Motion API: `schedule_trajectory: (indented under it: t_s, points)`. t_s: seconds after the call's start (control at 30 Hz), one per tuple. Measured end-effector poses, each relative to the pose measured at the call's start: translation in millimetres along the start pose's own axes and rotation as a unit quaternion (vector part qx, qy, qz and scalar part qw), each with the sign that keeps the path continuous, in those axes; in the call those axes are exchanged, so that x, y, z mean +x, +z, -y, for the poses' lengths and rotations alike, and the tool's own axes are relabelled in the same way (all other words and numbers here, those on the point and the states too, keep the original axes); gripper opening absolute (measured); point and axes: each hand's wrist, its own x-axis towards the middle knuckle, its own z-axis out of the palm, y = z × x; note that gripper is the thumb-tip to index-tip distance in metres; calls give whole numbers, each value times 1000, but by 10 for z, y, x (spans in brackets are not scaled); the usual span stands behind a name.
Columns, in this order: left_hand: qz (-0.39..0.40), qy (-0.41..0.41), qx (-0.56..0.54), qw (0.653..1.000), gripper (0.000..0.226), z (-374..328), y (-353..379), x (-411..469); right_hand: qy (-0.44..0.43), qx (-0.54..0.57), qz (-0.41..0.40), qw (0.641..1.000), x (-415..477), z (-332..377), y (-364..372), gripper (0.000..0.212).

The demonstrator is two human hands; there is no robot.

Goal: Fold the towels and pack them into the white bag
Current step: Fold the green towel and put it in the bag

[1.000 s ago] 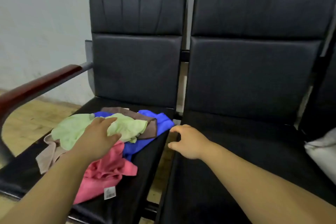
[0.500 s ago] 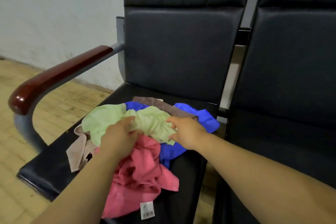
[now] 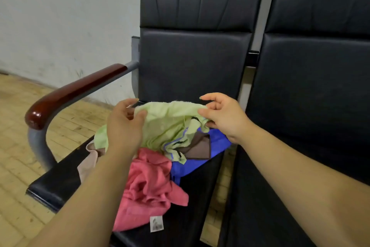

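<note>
Head view: both forearms reach forward over the left chair seat. Left hand pinches the green towel at its upper left edge, thumb on top. Right hand pinches the upper right edge, index finger raised clear. The towel is lifted above the pile: pink towel, blue towel, brown towel, beige towel.

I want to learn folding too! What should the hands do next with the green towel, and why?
Probably lift the green towel up and pull it wide. The left hand and right hand each pinch its top edge, but its lower part sags crumpled onto the pink towel and blue towel, so it likely needs spreading before any fold.
</note>
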Motion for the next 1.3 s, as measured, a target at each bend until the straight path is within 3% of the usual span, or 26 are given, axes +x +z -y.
schedule_trajectory:
  t_s: [0.1,0.23,0.47,0.63,0.77,0.8,0.87,0.97,1.03,1.13,1.3]
  points:
    - [12,1,-59,998,30,-428,7,-51,12,43,-11,999,-179,284,-191,31]
    - [85,50,-72,992,20,-1087,75,-220,-15,76,-49,996,-488,767,-597,24]
    - [233,70,-88,966,15,-2157,426,-858,-61,11,-151,987,-1486,1352,-1806,11]
    - [378,-14,-61,924,14,-2314,936,-1401,37,-19,-198,979,-2196,1159,-2698,6]
    - [404,17,46,914,11,-2053,1511,-1844,145,-23,-245,958,-2518,568,-3149,15]
    - [409,44,99,906,20,-1970,1633,-1983,164,-53,-253,952,-2588,375,-3219,17]
    - [425,95,185,881,37,-1797,1796,-2294,187,-155,-248,938,-2775,7,-3307,11]
    - [507,153,202,824,38,-1504,1935,-2755,219,-246,-207,921,-3098,-441,-3327,7]
    - [575,183,191,774,38,-1342,2014,-3057,243,-284,-161,913,-3289,-673,-3291,16]
    - [618,236,187,726,45,-1204,2238,-3357,263,-358,-98,891,-3484,-924,-3227,29]
    - [618,342,192,681,52,-1181,2798,-3513,256,-360,-143,886,-3587,-1255,-3144,34]
